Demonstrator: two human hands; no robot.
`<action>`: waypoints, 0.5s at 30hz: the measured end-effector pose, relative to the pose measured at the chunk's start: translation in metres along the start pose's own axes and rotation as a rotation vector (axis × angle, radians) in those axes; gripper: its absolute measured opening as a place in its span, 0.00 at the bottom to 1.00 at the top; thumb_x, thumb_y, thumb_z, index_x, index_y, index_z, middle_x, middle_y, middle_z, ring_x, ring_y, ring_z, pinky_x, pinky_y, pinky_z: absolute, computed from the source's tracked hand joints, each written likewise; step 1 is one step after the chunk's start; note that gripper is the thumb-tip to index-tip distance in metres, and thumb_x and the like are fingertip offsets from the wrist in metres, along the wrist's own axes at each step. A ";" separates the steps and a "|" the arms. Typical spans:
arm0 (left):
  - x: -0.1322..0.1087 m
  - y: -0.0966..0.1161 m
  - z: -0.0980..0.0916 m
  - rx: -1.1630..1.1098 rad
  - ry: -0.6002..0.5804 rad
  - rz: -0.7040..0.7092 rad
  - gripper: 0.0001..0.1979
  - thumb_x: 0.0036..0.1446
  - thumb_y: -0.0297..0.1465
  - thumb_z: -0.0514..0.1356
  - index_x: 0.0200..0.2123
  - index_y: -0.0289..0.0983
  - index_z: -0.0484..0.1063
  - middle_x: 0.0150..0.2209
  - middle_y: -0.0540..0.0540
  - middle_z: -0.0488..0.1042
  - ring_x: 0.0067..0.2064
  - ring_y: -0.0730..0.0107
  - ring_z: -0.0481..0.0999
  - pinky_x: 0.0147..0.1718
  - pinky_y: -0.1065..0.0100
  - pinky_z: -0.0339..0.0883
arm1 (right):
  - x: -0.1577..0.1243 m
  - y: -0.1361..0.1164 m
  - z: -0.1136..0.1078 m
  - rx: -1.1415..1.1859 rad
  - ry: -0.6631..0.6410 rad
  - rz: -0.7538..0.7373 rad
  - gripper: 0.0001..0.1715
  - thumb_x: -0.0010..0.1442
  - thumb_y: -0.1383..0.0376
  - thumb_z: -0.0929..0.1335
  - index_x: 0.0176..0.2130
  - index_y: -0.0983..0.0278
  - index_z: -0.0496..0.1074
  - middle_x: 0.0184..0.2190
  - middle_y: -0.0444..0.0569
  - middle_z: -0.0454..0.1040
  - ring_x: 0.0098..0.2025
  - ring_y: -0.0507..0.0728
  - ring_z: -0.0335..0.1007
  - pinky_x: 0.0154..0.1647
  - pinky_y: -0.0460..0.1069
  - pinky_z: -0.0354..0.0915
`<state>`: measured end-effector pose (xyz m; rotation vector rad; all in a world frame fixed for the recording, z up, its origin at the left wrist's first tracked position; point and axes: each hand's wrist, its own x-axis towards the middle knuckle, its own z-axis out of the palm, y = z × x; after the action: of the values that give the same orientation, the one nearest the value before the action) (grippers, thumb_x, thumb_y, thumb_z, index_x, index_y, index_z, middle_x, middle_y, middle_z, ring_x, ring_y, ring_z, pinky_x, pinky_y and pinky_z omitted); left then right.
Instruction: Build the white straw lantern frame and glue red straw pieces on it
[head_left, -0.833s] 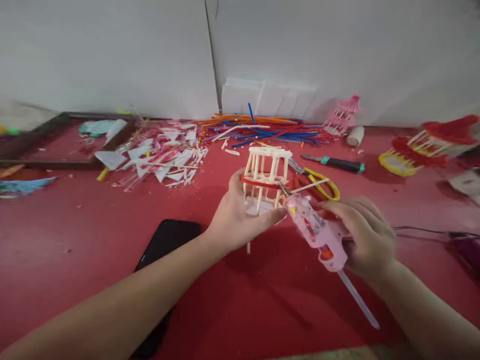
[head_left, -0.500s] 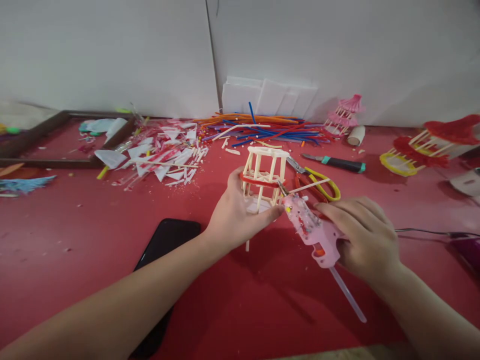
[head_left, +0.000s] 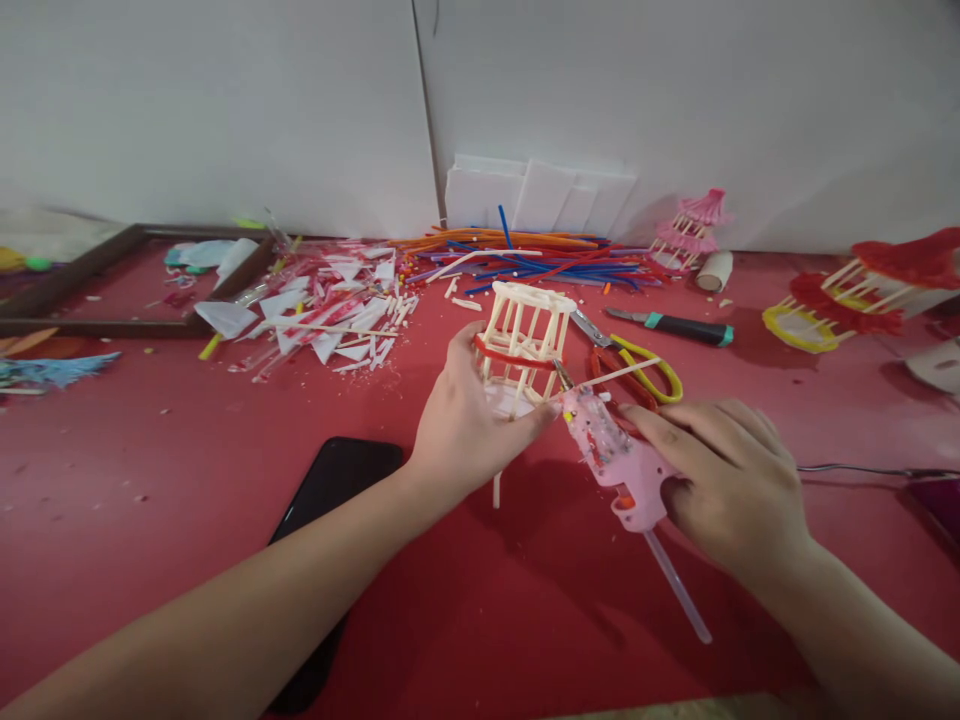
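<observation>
My left hand (head_left: 480,420) is closed around the lower part of a small frame of pale sticks (head_left: 529,320), tilted a little to the left. A red strip (head_left: 517,357) runs round the frame's middle. In my right hand (head_left: 727,470) is a pink hot glue gun (head_left: 611,455) with a clear glue stick (head_left: 679,585) jutting from its back. The metal nozzle (head_left: 564,375) is at the right end of the red strip; whether it touches, I cannot tell. My right fingers are partly hidden behind the gun.
Behind the frame lie yellow-handled scissors (head_left: 660,370) and a utility knife (head_left: 690,328). Blue and orange pipe cleaners (head_left: 517,255) and scraps (head_left: 330,310) line the back. A black phone (head_left: 337,490) lies by my left forearm. Red-and-yellow models (head_left: 847,300) stand right.
The stick frame has tipped slightly further left in my left hand. The glue gun has shifted a little left, its nozzle staying by the red strip.
</observation>
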<state>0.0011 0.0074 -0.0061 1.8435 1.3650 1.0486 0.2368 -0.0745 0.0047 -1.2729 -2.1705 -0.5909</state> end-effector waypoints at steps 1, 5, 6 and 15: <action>0.000 0.000 0.000 0.005 0.006 -0.002 0.49 0.44 0.46 0.70 0.63 0.38 0.50 0.54 0.36 0.72 0.54 0.44 0.75 0.51 0.43 0.70 | 0.000 0.000 0.000 -0.003 0.002 0.002 0.26 0.52 0.80 0.64 0.48 0.66 0.76 0.35 0.52 0.74 0.37 0.61 0.68 0.39 0.56 0.65; 0.003 0.001 0.000 0.014 0.029 -0.015 0.49 0.43 0.46 0.71 0.63 0.37 0.51 0.53 0.36 0.73 0.54 0.44 0.75 0.51 0.43 0.70 | 0.000 0.000 0.000 -0.013 -0.013 0.003 0.25 0.52 0.79 0.65 0.48 0.65 0.76 0.35 0.52 0.74 0.37 0.60 0.69 0.38 0.55 0.64; 0.003 0.001 0.000 0.006 0.028 -0.021 0.49 0.43 0.46 0.71 0.62 0.37 0.51 0.52 0.37 0.74 0.53 0.45 0.76 0.51 0.43 0.71 | 0.000 0.000 0.001 -0.011 -0.014 0.000 0.25 0.52 0.79 0.65 0.48 0.65 0.76 0.34 0.51 0.74 0.36 0.60 0.69 0.38 0.55 0.63; 0.004 0.003 0.001 -0.219 -0.025 -0.043 0.46 0.44 0.41 0.73 0.60 0.40 0.51 0.55 0.38 0.73 0.54 0.48 0.77 0.52 0.50 0.74 | 0.001 0.002 -0.003 0.252 0.099 0.071 0.17 0.60 0.68 0.68 0.50 0.64 0.72 0.35 0.53 0.75 0.35 0.59 0.72 0.36 0.54 0.66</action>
<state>0.0040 0.0103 -0.0034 1.6550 1.2181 1.1028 0.2386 -0.0751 0.0081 -1.1549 -2.0355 -0.3314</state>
